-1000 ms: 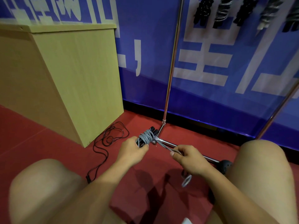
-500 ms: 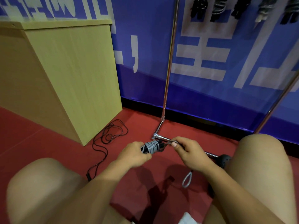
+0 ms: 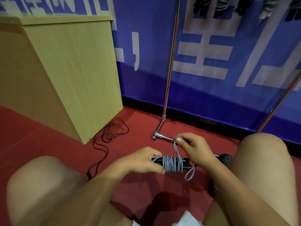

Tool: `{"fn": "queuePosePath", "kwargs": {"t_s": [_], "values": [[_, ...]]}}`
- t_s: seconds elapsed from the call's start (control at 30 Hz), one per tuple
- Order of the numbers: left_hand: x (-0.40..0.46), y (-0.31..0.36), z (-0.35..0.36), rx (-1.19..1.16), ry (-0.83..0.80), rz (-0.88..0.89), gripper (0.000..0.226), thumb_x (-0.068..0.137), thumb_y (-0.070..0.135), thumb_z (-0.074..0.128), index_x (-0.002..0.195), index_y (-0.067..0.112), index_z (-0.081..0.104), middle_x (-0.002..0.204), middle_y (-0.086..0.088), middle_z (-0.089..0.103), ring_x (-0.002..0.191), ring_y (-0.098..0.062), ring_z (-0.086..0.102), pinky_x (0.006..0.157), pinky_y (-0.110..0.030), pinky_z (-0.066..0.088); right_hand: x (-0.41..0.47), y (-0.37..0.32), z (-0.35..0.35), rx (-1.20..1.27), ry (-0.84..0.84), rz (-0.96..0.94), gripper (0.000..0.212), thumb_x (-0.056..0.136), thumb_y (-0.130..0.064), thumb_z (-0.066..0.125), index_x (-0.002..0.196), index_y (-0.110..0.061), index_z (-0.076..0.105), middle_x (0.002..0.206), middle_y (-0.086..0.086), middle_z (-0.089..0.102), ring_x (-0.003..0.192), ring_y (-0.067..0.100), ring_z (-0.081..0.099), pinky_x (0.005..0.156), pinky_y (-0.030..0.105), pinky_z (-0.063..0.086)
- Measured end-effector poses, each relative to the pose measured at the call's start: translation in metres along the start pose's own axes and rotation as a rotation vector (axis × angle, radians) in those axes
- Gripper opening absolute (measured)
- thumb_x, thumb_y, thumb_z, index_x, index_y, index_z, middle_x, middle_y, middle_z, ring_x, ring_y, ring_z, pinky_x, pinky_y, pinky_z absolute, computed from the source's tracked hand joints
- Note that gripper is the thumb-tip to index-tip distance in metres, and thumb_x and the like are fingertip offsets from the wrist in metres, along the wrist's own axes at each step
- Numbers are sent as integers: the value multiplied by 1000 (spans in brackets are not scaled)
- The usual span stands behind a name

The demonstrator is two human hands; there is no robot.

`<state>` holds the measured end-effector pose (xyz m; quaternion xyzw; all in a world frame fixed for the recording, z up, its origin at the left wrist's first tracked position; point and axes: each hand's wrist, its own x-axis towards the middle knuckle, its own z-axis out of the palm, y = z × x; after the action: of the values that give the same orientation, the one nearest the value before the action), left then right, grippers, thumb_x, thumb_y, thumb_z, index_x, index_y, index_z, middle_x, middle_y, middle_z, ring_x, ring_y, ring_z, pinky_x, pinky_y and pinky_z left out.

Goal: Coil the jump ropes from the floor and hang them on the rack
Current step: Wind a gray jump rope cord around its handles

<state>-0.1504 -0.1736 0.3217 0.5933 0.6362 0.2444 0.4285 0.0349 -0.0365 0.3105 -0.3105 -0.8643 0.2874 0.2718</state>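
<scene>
Far left of the rack pole point(image 3: 171, 62) stands the wooden cabinet point(image 3: 65, 70), w/ a black rope point(image 3: 105, 139) lying loose on the red floor point(image 3: 32, 136) at its corner, between cabinet and pole. Nearer you, below and left of the pole's foot, your left hand point(image 3: 143, 160) is clenched round the black handles point(image 3: 185, 162) of the grey jump rope point(image 3: 172, 163); fingers curl over the left end, thumb underneath. Grey cord is wound in tight turns round the handles' middle. Just right of the pole's foot, your right hand point(image 3: 193, 147) pinches a strand of that cord btwn thumb and forefinger, pulled up from the coil; a small loop hangs below the handles' right end. Up right of the pole, coiled ropes point(image 3: 219, 7) already hang along the top edge, blurry. Your bare knees frame both sides.
</scene>
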Motion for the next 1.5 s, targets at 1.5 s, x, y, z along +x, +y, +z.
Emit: {"fn": "queuePosePath", "kwargs": {"t_s": [1.5], "values": [[15,-5,-1,-152,702,-106,15,87,30,72,96,18,68,89,-3,72,79,-21,64,75,-38,51,-13,-13,33,343,-312,189,18,94,-9,62,111,-16,66,57,-17,49,54,1,39,56,18,38]]}}
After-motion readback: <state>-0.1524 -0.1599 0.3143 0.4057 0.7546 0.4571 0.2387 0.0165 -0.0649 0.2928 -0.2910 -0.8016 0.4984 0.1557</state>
